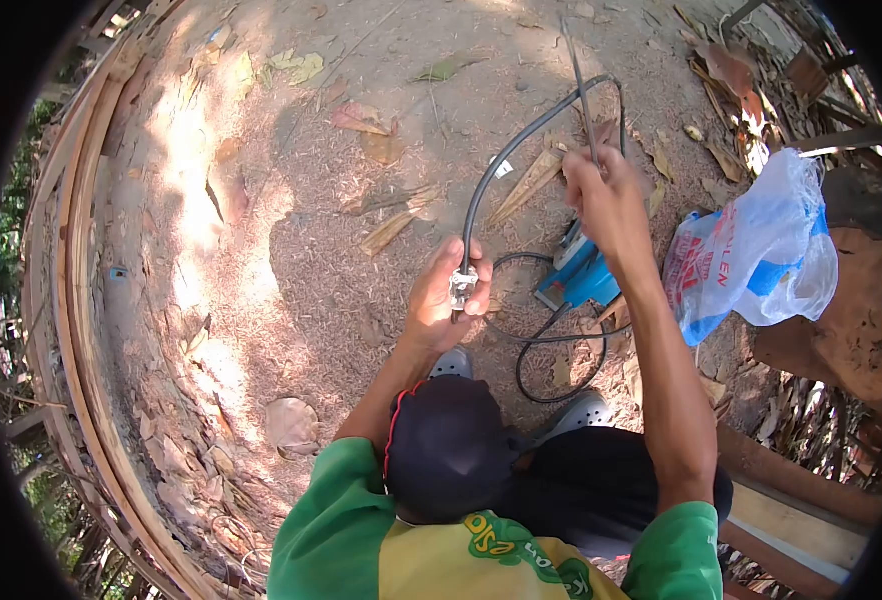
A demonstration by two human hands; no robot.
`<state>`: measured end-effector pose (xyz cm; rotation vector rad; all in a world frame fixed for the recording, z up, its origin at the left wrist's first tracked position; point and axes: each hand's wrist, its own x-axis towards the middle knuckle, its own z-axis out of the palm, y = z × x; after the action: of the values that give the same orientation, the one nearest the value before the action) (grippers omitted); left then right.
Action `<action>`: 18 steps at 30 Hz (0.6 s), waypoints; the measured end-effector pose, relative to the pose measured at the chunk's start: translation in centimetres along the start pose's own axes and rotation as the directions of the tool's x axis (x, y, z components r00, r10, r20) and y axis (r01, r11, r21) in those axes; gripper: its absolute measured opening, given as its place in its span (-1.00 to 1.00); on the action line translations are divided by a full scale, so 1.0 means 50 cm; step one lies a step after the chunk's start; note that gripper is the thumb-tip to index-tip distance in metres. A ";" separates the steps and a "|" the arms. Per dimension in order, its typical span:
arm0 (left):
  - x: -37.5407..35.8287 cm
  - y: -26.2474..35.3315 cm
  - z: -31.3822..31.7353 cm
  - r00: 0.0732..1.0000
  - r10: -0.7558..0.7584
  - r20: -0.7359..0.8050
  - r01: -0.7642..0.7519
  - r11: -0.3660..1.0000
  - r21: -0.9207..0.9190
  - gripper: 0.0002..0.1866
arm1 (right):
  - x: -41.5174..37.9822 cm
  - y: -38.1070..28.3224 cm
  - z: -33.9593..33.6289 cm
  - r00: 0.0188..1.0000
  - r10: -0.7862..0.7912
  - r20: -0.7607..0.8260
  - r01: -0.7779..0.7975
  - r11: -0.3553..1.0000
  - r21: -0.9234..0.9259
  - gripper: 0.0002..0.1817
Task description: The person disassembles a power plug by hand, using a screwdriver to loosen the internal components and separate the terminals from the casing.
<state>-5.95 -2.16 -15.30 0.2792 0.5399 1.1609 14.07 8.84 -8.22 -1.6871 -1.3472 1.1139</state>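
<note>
My left hand [446, 298] is closed around a small clear-and-white connector [462, 289] at the end of a thick black cable [501, 158]. That cable arches up and over to the right. My right hand [601, 190] is higher up, slightly blurred, with its fingers pinched on a thin dark strand [575, 75] that runs upward. Below the right hand and partly behind the forearm lies a blue power tool [589, 278] on the ground. Its black cord [523, 375] loops beneath it.
A clear and blue plastic bag [751, 250] stands right of the tool. Dry leaves [291, 425] and wood shavings cover the ground. Wooden planks [81, 300] line the left edge, with boards [791, 520] at lower right. A dark cap [451, 445] and shoes [581, 412] show below.
</note>
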 end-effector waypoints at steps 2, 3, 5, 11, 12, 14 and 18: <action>-0.004 0.005 -0.009 1.000 -0.024 -0.012 0.024 1.000 -0.006 -0.68 | -0.081 0.031 -0.034 0.998 -0.006 0.061 0.007 1.000 -0.027 -0.66; -0.005 0.006 -0.012 0.999 -0.033 -0.032 0.032 0.999 -0.003 -0.68 | -0.127 0.021 -0.063 0.987 0.079 0.142 -0.080 0.997 0.003 -0.66; -0.003 0.014 -0.006 0.997 -0.046 -0.064 0.047 0.999 0.006 -0.68 | -0.209 -0.043 -0.105 0.959 0.175 0.225 -0.185 0.982 0.025 -0.65; 0.027 0.038 0.012 0.992 -0.102 -0.067 0.102 0.995 -0.006 -0.68 | -0.389 -0.077 -0.198 0.977 0.135 0.164 -0.103 0.976 -0.194 -0.68; 0.031 0.043 0.015 0.991 -0.111 -0.073 0.112 0.994 0.012 -0.68 | -0.420 -0.066 -0.199 0.983 0.133 0.129 -0.115 0.984 -0.139 -0.70; 0.035 0.046 0.014 0.989 -0.118 -0.093 0.122 0.992 0.040 -0.68 | -0.464 -0.048 -0.193 0.977 0.192 0.091 -0.193 0.981 0.003 -0.73; 0.031 0.051 0.010 0.981 -0.146 -0.129 0.150 0.988 0.022 -0.71 | -0.508 -0.025 -0.172 0.980 0.156 0.122 -0.152 0.987 -0.042 -0.72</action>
<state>-7.24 0.30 -14.04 0.1894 0.6808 1.0310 19.25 -15.76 1.23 -1.7959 -1.3352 1.3120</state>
